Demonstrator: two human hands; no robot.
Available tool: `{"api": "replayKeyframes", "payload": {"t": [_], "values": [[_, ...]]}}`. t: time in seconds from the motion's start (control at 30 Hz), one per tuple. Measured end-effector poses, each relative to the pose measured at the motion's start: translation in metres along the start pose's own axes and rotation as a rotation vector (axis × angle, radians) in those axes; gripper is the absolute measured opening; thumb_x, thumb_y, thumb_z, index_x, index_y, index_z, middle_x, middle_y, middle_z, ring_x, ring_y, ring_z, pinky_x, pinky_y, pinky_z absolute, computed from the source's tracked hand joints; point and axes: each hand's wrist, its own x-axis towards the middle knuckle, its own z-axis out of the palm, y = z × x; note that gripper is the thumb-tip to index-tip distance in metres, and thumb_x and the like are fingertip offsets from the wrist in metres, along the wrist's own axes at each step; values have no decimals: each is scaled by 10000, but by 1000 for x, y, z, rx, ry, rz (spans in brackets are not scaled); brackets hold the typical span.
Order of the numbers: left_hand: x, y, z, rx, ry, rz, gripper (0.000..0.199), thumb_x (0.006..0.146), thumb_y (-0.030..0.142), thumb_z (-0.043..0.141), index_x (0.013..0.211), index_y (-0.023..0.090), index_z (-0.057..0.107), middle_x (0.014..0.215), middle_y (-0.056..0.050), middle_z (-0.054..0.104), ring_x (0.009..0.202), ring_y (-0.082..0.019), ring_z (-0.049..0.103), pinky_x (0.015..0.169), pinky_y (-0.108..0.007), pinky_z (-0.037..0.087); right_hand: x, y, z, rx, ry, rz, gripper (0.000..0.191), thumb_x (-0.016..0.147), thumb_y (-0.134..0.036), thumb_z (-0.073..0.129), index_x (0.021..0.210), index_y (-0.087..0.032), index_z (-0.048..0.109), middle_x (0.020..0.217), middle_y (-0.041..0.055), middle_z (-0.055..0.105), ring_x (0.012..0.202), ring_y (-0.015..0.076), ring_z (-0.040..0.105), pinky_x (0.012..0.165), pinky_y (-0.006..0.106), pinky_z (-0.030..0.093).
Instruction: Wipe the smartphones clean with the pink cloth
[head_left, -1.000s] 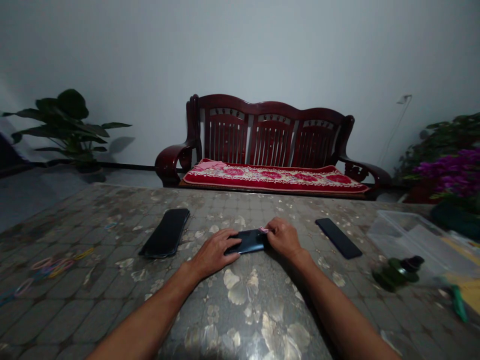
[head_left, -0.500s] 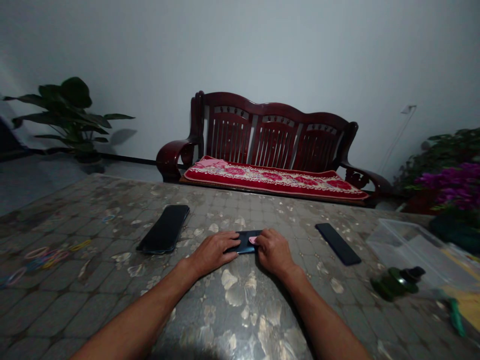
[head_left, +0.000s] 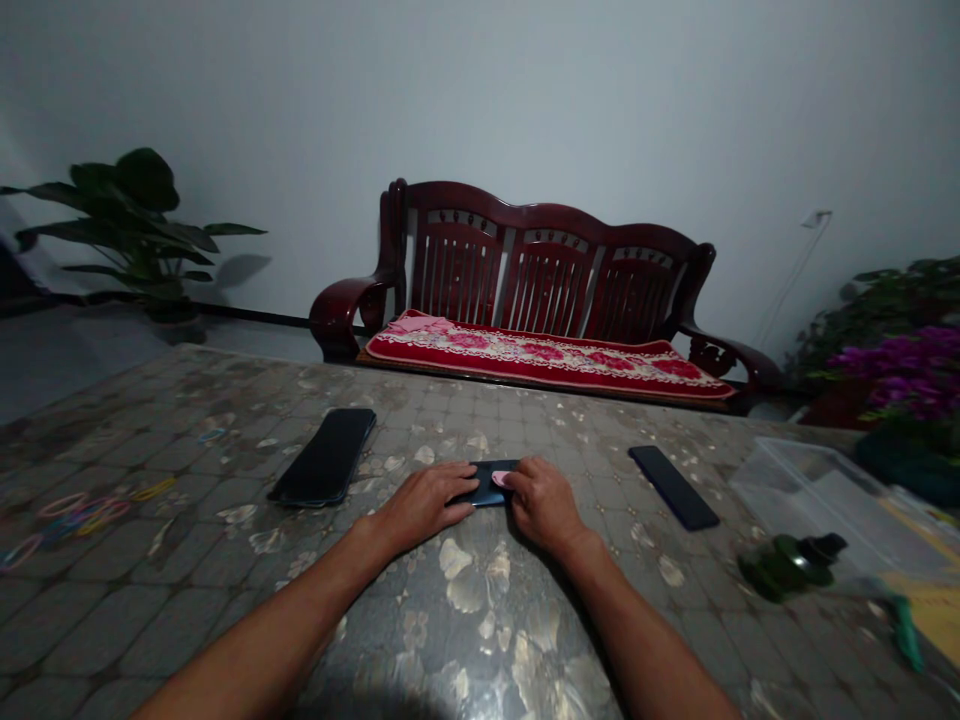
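A dark blue phone [head_left: 487,492] lies flat and crosswise on the table in front of me. My left hand [head_left: 421,503] grips its left end, fingers over the top and thumb along the near edge. At the right end, my right hand [head_left: 546,503] has its fingers curled and pinches a small flat pink piece [head_left: 500,479] against the phone's upper face. Most of that piece is hidden under the fingers, so its kind is unclear. Both ends of the phone are covered by the hands.
A larger black phone [head_left: 328,458] lies to the left and a slim dark phone [head_left: 673,487] to the right. Colourful rubber bands [head_left: 90,515] are scattered far left. A green pump bottle [head_left: 787,567] lies beside a clear plastic box [head_left: 817,490]. Beyond the table [head_left: 450,395] stands a wooden bench [head_left: 555,270].
The pink piece and the right hand's fingers have shifted very slightly left across the phone. My left hand keeps its place, and the whole view has moved a little.
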Motion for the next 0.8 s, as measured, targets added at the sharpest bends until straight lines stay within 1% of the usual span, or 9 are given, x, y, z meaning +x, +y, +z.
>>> {"api": "replayKeyframes", "payload": {"t": [0.1,0.2,0.3,0.4,0.47,0.53,0.67,0.8], "values": [[0,-1,1,24,-22,-3,311,881,243,677,1185,192,719,1310,-117,666,1257,-273,603,1087,-410,469,0,6,-2,0,-8,22,307,831,-89,533,1000,-208,760,874,64,650,857,198,548,759,280,381],[-1,-4,3,39,-33,3,328,888,255,674,1205,182,709,1328,-127,653,1271,-272,591,1095,-410,459,-4,19,-7,-39,2,90,249,824,-93,538,882,-194,759,831,62,644,825,190,553,742,275,376],[-1,-4,4,40,-35,4,330,893,258,666,1214,197,703,1336,-115,649,1277,-261,587,1097,-402,456,-7,29,-10,-71,23,153,198,803,-95,558,771,-188,729,796,56,639,796,181,555,719,266,368],[0,-4,2,20,-23,1,314,897,263,656,1205,222,707,1331,-96,655,1275,-254,590,1088,-400,465,-7,36,-9,-90,54,241,190,793,-93,565,725,-191,711,789,54,643,806,181,561,717,260,369],[0,-4,1,4,-13,10,304,901,264,649,1197,234,710,1324,-87,661,1275,-255,589,1085,-403,469,-6,40,-6,-86,71,303,210,791,-76,551,722,-194,710,786,51,643,819,179,567,722,253,372],[0,-4,1,4,-19,18,306,900,257,649,1199,231,709,1318,-91,665,1277,-261,587,1083,-408,471,-4,43,-1,-53,74,330,234,787,-56,536,747,-197,718,783,42,640,826,173,573,728,243,376],[-1,-4,2,7,-18,10,312,900,256,648,1205,223,707,1321,-103,660,1274,-270,590,1085,-425,469,2,47,6,30,78,325,255,808,-55,517,798,-195,730,797,34,637,836,164,581,757,231,387],[-1,-6,4,-15,-1,12,300,902,270,646,1192,230,715,1316,-98,664,1273,-270,590,1086,-427,470,5,46,6,53,67,303,268,831,-58,499,818,-188,733,804,39,637,850,165,584,779,230,391]]}}
